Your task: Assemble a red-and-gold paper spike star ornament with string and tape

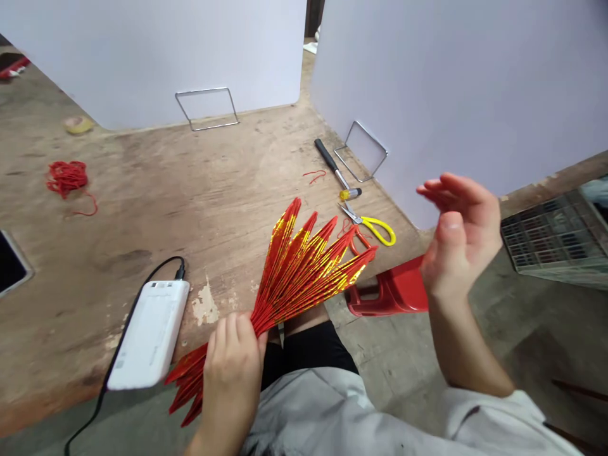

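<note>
A pleated bundle of red and gold paper (304, 272) is gripped at its narrow middle by my left hand (232, 361). Its upper half fans out in several pointed tips over the table edge, and the lower half shows beneath my wrist. My right hand (460, 234) is raised off to the right, apart from the paper, fingers loosely bent and parted with nothing in them. Just beyond the fan lie scissors (377, 229) with yellow and orange handles, partly covered by the paper tips. A hammer (338, 170) with a black grip rests farther back.
On the wooden table (156, 209) are a white power bank (149, 335) with a black cable, a tangle of red string (68, 177), tape (78, 125) and part of a phone (12, 263). White panels (190, 50) stand behind. A red stool (403, 288) and a crate (560, 234) are at right.
</note>
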`<state>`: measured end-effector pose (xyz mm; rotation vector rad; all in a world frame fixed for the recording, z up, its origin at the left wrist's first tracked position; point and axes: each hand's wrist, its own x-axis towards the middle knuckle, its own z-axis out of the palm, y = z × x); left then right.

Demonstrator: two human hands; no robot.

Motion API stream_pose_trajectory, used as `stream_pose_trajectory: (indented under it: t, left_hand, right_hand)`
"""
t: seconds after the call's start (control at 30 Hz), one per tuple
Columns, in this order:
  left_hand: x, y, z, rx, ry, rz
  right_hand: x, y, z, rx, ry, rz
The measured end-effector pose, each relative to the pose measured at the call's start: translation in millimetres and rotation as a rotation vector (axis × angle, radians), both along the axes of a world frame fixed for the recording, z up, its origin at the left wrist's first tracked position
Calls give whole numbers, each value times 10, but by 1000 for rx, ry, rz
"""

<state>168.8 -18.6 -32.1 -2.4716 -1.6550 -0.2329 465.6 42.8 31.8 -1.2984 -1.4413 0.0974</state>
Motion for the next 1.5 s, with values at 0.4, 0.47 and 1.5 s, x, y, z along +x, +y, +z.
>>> stream_pose_trajectory:
  t: [0.4, 0.47, 1.5]
  left_hand:
    - [-230, -348, -154, 55, -43, -63]
    - [-270, -391, -186, 60, -58, -59]
    - [-321, -633, -96, 11, -89, 59]
  right_hand:
    - [-372, -625, -222, -693, 950, 259]
    - [-393, -650, -182, -694, 943, 250]
    - [-646, -782, -23, -827, 848, 301]
